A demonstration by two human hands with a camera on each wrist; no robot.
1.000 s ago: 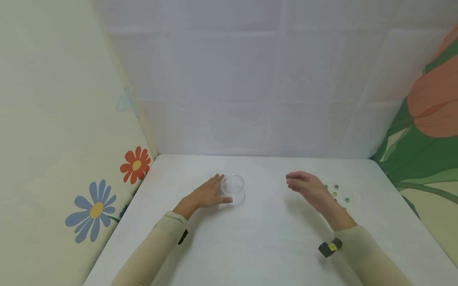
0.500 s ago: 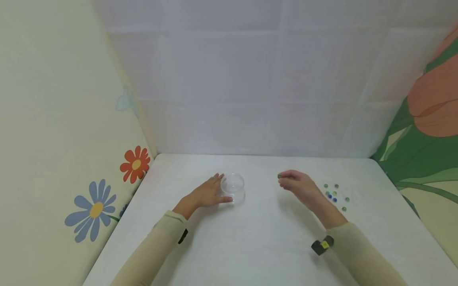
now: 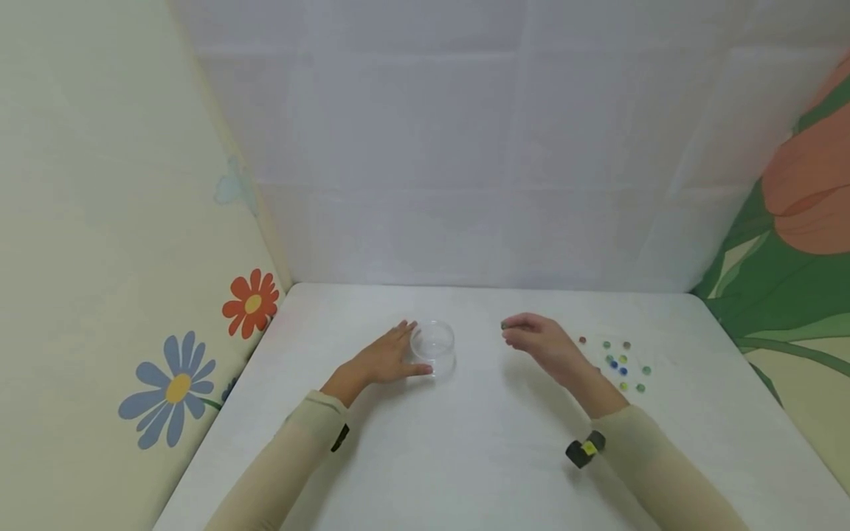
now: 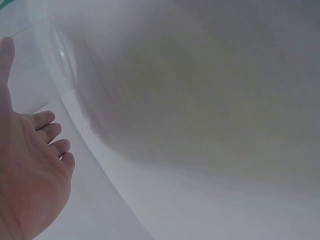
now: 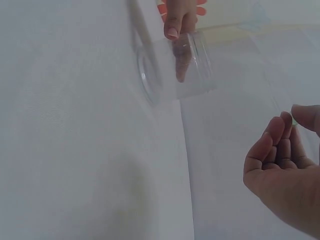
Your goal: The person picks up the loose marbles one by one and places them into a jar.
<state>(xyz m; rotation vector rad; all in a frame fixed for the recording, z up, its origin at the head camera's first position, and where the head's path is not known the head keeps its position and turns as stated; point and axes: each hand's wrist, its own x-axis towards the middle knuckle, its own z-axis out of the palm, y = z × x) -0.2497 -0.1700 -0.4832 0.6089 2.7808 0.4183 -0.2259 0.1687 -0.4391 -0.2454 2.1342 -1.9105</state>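
The left hand [image 3: 381,359], its fingers spread and almost straight, rests against the clear jar [image 3: 441,354]; right of this jar, the right hand [image 3: 543,344] pinches a greenish marble [image 3: 504,325].

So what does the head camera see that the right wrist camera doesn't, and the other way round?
Only the head view: loose colored marbles, both sleeves, the blue flower print and the orange tulip print.

Only the right wrist view: the curled inner side of the right hand, and part of the left hand seen through the wall of the clear jar.

Both: the left hand at the jar, the right hand pinching a small greenish piece, and at least part of the red flower print.
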